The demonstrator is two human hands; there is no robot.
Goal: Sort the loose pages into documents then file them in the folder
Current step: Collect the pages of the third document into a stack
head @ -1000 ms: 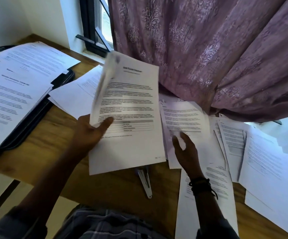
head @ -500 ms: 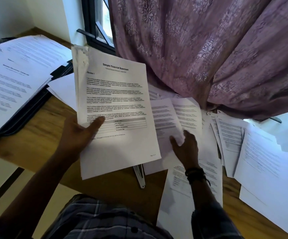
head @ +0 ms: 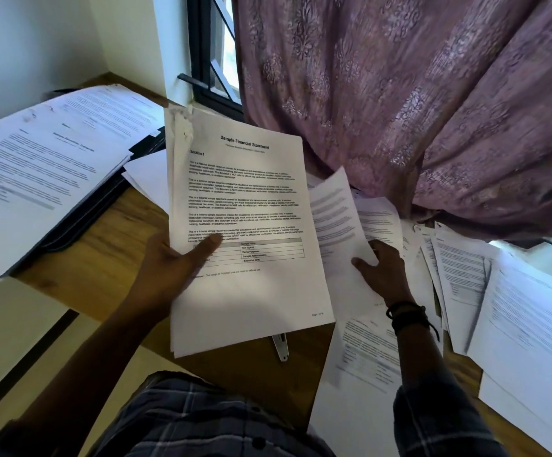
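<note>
My left hand (head: 172,262) holds a thin stack of white pages (head: 245,225) upright above the table, thumb on its front; the top sheet reads "Sample Financial Statement". My right hand (head: 383,272) grips a single loose page (head: 337,212) by its lower edge and lifts it off the scattered papers. More loose pages (head: 499,308) lie fanned out on the right. A black folder (head: 80,222) lies open at the left with printed sheets (head: 47,169) stacked on it.
A wooden table (head: 96,268) carries everything. A stapler (head: 281,347) pokes out below the held stack. A purple curtain (head: 400,94) hangs over the far right papers, beside a dark window frame (head: 202,61). The table's near left edge drops to the floor.
The stack in my left hand has turned to face me and risen. My right hand went from resting on the scattered papers to gripping one page and lifting it.
</note>
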